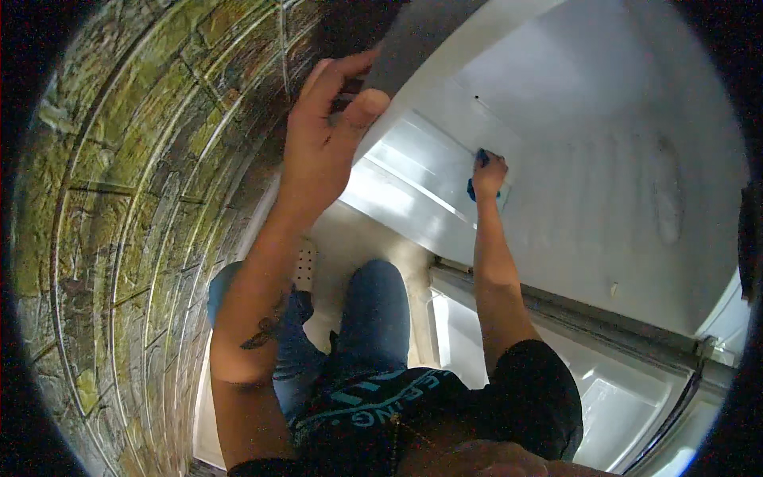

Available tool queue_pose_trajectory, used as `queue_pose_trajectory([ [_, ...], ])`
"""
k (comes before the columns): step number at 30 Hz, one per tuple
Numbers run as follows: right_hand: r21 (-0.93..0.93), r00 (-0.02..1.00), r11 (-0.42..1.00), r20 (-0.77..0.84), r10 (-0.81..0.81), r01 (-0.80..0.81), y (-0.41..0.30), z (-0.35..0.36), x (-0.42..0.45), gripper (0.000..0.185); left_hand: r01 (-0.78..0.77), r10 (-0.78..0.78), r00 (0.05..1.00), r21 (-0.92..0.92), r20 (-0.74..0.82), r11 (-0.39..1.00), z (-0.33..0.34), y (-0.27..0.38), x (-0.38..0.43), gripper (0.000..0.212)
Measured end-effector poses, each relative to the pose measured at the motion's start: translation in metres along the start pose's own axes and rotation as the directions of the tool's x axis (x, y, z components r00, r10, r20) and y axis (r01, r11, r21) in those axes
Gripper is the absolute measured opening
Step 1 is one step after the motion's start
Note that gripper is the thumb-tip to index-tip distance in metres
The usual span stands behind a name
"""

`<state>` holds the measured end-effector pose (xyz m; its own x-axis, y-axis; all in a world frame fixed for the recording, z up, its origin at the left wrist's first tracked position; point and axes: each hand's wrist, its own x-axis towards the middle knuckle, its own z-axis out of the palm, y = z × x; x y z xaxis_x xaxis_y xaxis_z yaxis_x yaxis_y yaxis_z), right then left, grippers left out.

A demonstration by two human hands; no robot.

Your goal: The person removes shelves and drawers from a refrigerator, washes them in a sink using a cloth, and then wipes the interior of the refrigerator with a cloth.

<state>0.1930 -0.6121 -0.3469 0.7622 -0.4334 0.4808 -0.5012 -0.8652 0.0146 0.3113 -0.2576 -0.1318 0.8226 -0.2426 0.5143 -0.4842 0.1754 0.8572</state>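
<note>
My left hand (pixel 334 119) rests against the grey outer edge (pixel 411 53) of an appliance that looks like a refrigerator, its thumb and fingers bent around that edge. Inside the white compartment (pixel 566 179), my right hand (pixel 490 174) is closed on a blue cloth or sponge (pixel 471 189), pressed near the inner back corner. Most of the blue item is hidden by my fingers, so its exact kind cannot be told.
A stone-patterned wall (pixel 119 197) runs close along the left. The opened door with moulded inner shelves (pixel 620 405) lies at the lower right, past a dark gasket. My knees are bent above a pale floor (pixel 340 232). A white perforated item (pixel 306 265) is beside my left forearm.
</note>
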Motion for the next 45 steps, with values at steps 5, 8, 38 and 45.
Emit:
queue_pose_trajectory([
  [5,0.302,0.955,0.908,-0.155,-0.252,0.289,-0.081,0.034,0.054,0.024,0.063,-0.061,0.998,-0.107,0.025,0.992,0.008,0.008,0.001,0.037],
  [8,0.379,0.960,0.897,0.068,-0.272,0.228,-0.147,0.031,0.082,0.026,-0.013,0.013,1.000,-0.018,0.004,1.000,0.002,0.003,0.001,0.039],
  [38,0.309,0.980,0.949,0.165,-0.112,0.056,-0.121,0.089,0.130,0.026,0.019,-0.029,0.993,0.083,0.117,0.996,-0.010,0.005,0.003,0.048],
  [45,0.271,0.945,0.954,0.256,-0.203,0.132,-0.136,0.096,0.126,0.033,0.105,-0.109,0.987,0.044,0.114,0.994,-0.006,0.011,0.001,0.050],
])
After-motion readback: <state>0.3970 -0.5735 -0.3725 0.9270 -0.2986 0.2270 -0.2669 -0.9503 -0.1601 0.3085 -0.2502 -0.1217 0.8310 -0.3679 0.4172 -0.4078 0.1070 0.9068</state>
